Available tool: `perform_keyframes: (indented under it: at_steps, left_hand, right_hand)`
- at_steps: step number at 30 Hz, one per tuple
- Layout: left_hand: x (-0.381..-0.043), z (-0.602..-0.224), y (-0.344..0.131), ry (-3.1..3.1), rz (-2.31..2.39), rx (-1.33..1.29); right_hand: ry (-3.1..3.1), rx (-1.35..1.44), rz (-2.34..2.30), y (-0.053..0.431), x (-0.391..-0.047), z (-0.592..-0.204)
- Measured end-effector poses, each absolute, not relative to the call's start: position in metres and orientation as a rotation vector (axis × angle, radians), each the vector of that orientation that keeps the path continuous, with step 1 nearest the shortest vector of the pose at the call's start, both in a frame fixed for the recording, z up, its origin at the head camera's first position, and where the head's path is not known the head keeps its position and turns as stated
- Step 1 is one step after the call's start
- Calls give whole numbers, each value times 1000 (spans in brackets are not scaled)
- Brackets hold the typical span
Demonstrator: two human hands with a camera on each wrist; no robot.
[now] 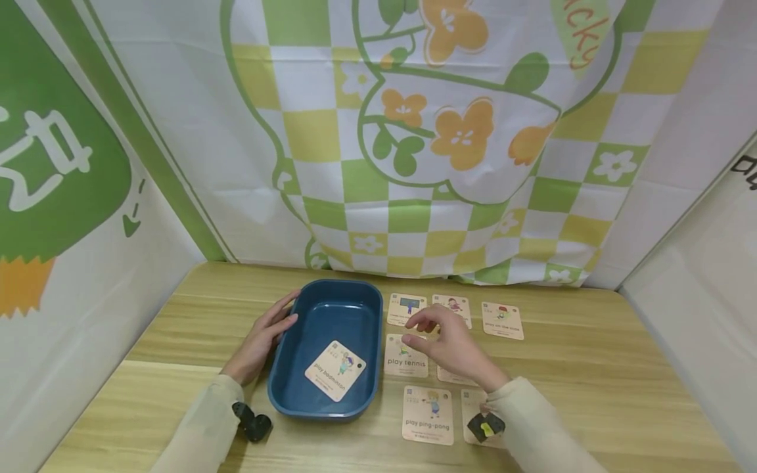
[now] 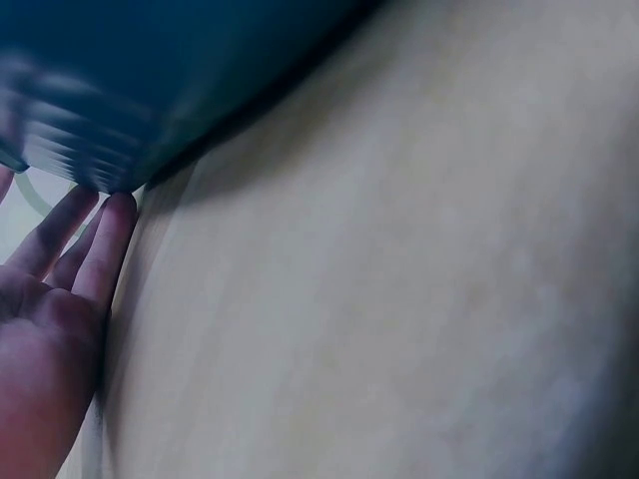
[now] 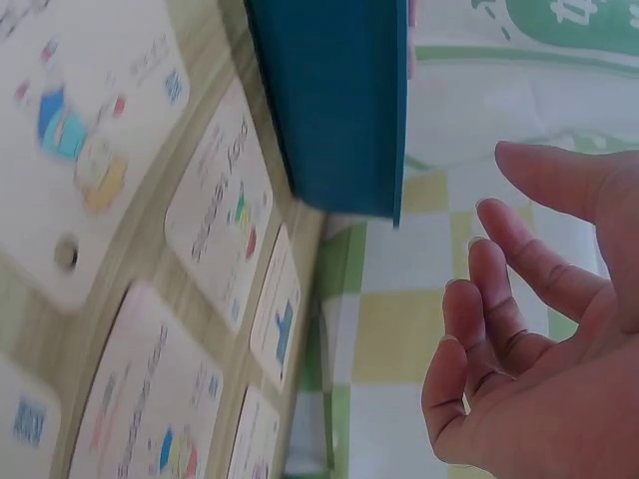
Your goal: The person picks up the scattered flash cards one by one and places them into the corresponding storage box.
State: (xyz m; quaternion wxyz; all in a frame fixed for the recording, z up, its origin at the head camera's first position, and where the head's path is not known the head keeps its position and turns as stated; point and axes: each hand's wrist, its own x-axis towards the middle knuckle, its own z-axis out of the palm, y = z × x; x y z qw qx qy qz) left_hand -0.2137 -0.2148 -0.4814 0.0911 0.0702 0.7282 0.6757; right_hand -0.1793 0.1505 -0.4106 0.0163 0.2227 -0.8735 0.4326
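A deep blue plastic tray (image 1: pixel 371 387) stands on the table with a "play badminton" card (image 1: pixel 336 371) lying tilted inside it. Against its left side rests my left hand (image 1: pixel 263 338), thumb at the rim. In the left wrist view, the straight fingers (image 2: pixel 103 261) reach the tray's outer wall (image 2: pixel 190 75). My right hand (image 1: pixel 452 345) hovers over the cards right of the tray, holding nothing. Its fingers are loosely bent and apart from the thumb in the right wrist view. Under and beside it lie a "play tennis" card (image 1: pixel 406 362) and a partly covered card (image 1: pixel 455 376).
Several more picture cards lie in rough rows: a blackboard card (image 1: pixel 407 307), a card with a pink figure (image 1: pixel 454 305), a "play on the slide" card (image 1: pixel 503 320) and a "play ping-pong" card (image 1: pixel 428 420). A patterned cloth (image 1: pixel 414 230) hangs behind the wooden table (image 1: pixel 591 368).
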Motion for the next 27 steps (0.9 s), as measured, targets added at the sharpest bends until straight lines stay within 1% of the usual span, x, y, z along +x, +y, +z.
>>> perform_keyframes:
  at_steps: [4,13,27]
  left_hand:
    - [-213,-482,-215,2160,2003,205]
    - [-214,-482,-215,2162,2002,194]
    - [-214,-481,-215,2177,1981,193]
  right_hand:
    - [-2720,679,1342,167,-182,-412]
    - [-2774,525,1261,200,-186,-412]
    - [-2846,301,1166,255,-202,-432]
